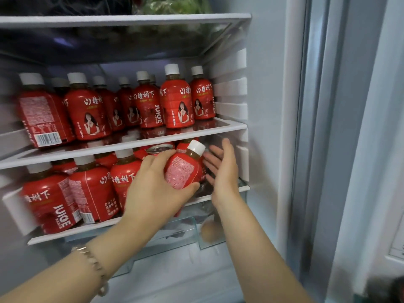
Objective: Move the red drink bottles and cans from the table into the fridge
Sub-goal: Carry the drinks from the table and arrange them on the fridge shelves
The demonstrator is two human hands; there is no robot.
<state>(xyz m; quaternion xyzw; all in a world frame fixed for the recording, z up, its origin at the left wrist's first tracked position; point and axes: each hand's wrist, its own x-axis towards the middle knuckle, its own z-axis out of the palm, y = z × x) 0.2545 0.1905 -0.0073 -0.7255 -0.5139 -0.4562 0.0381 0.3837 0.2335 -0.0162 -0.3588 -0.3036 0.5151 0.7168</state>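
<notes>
Left hand [153,184], bracelet [91,259] at the wrist, gripped a tilted red juice bottle [183,169] over the right end of the lower shelf [87,228]; right hand [223,169] was wide and flat beside it; the gap looked tight, so the bottle might knock the can [159,148] deeper on that shelf.

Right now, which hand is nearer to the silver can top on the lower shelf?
Left. The left hand, gripping a tilted red bottle, lies just below the can top. The right hand is open, farther right, beyond the bottle.
</notes>
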